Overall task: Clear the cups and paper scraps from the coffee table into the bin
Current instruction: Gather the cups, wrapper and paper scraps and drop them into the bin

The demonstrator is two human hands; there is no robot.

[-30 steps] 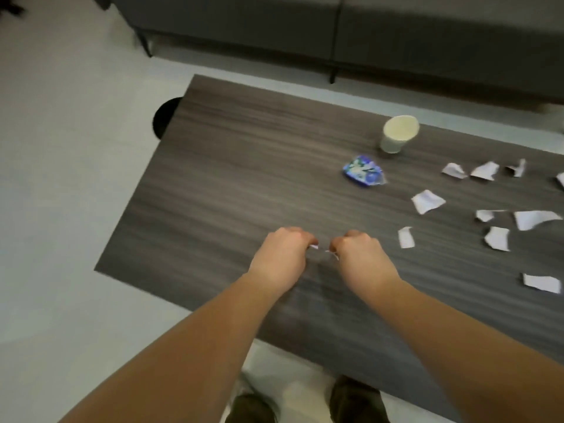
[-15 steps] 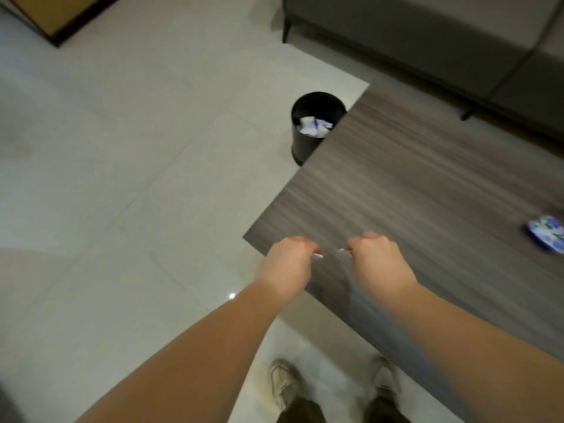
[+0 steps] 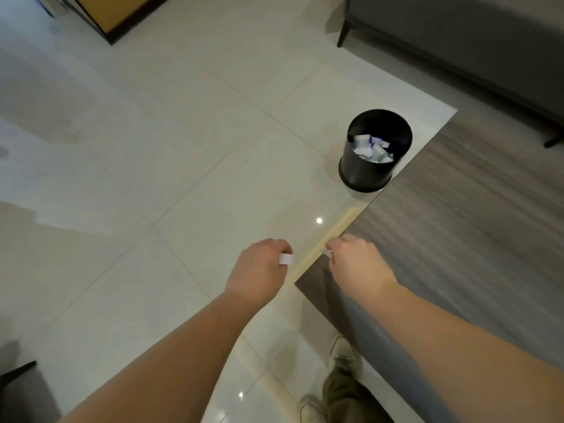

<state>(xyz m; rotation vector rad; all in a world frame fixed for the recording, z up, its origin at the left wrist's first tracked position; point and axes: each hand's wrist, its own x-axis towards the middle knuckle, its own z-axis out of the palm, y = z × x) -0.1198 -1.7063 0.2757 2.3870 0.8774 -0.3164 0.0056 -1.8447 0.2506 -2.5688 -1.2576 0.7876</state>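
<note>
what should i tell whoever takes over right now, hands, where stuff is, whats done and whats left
Left hand: fingers curled, pinching a white paper scrap, over the floor beside the table corner.
Right hand: fingers curled on a small scrap, barely visible, at the coffee table edge.
Bin: black, on the floor at the table's far corner, crumpled paper already inside.
Done: some rubbish binned.
Left: drop both held scraps in the bin. The rest of the tabletop is out of view, so check it for cups and scraps.
</note>
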